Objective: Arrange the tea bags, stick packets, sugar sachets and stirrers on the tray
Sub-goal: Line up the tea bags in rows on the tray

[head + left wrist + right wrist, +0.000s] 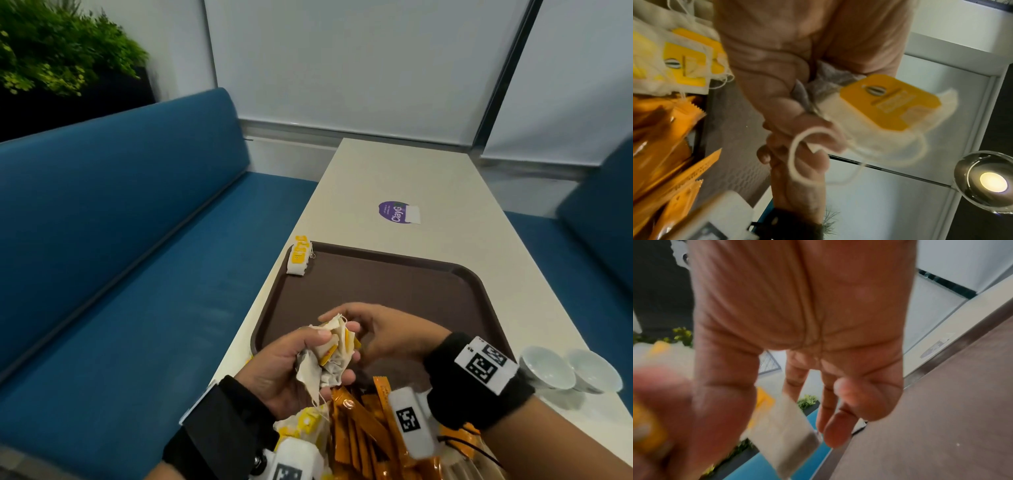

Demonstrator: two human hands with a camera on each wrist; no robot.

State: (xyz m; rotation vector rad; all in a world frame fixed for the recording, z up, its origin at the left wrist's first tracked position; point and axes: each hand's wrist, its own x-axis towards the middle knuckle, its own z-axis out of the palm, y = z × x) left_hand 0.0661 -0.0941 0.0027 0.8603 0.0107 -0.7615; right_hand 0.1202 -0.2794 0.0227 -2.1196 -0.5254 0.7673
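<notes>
The left hand (291, 366) is cupped palm-up over the near edge of the brown tray (376, 284), fingers and thumb curled round a crumpled bunch of tea bags (334, 356) with yellow tags. The right hand (380, 334) meets it from 3 o'clock, its thumb and forefinger pinching one bag at the top of the bunch while the other fingers hang loosely apart; in the right wrist view that bag (785, 431) is blurred. More tea bags (305, 425) lie at 6 o'clock under the left wrist, beside a heap of orange stick packets (363, 431). One stack of tea bags (299, 257) sits at the tray's 11 o'clock corner. Two small white cups (568, 368) stand on the tabletop (445, 185) at 3 o'clock.
</notes>
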